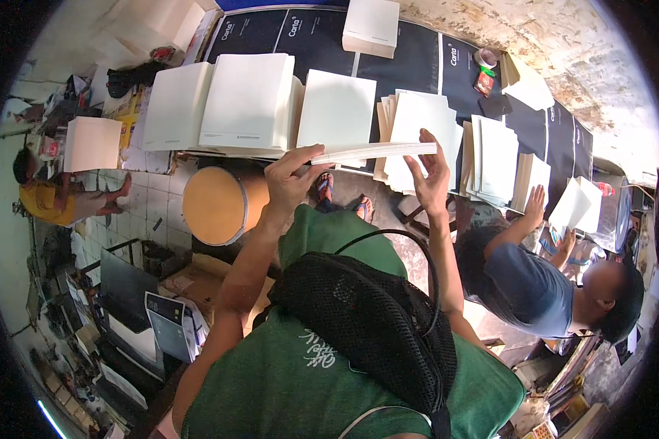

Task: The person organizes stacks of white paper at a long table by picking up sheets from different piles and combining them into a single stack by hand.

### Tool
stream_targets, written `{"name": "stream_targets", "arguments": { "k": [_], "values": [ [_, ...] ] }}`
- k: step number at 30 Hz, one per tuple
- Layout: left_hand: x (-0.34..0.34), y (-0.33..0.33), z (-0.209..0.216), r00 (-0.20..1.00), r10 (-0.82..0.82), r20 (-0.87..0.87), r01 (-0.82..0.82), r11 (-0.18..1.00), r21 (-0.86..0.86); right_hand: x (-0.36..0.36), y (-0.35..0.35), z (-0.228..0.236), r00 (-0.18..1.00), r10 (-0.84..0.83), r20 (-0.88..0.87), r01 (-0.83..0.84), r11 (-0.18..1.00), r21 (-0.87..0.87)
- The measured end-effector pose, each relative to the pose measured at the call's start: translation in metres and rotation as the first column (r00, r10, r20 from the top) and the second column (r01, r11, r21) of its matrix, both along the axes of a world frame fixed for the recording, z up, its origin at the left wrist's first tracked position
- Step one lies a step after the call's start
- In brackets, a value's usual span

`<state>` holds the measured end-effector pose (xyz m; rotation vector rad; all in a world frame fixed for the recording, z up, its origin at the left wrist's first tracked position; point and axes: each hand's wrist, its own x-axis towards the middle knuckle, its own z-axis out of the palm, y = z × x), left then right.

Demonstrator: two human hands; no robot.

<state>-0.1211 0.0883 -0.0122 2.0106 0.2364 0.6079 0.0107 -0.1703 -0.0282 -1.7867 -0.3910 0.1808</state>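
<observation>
A thin sheaf of white paper (377, 151) is held up edge-on in front of me, its layered edges toward me. My left hand (293, 175) pinches its left end, thumb and fingers closed on it. Around the right end is my right hand (430, 172), fingers on the far side and thumb on the near side. Beyond the sheaf, a stack of white sheets (337, 110) sits on the dark-covered table (322, 44). Right of that stack lies a staggered pile of paper (421, 121), partly hidden behind my right hand.
Taller paper stacks (245, 102) stand to the left, and another stack (371, 25) lies farther back. On the right, a co-worker in a dark shirt (531, 282) handles folded white sheets (575, 205). A round orange-topped stool (214, 205) stands left of me. Another person (47, 194) sits far left.
</observation>
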Motion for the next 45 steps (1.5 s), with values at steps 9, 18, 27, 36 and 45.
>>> {"name": "stream_targets", "arguments": {
  "k": [9,18,27,36,45],
  "values": [
    [0.017,0.005,0.034,0.974,-0.197,-0.114,0.222,0.934,0.28,0.002,-0.005,-0.003,1.0,0.004,-0.017,-0.004,1.0,-0.007],
    [0.056,-0.045,0.042,0.883,-0.161,-0.441,0.46,0.481,0.746,0.001,-0.005,-0.004,1.0,0.003,-0.009,-0.003,1.0,0.023],
    [-0.002,0.02,0.102,0.962,-0.15,-0.227,0.242,0.857,0.455,-0.006,-0.001,0.027,0.987,0.15,0.058,-0.15,0.989,-0.005],
    [-0.203,0.348,0.165,0.964,0.262,-0.055,-0.268,0.942,-0.204,-0.019,-0.004,0.043,0.995,-0.067,0.08,0.072,0.995,-0.065],
    [-0.27,0.62,-0.054,0.911,0.409,-0.053,-0.383,0.791,-0.478,-0.043,0.113,0.072,0.988,-0.111,0.103,0.135,0.955,-0.263]
  ]
}}
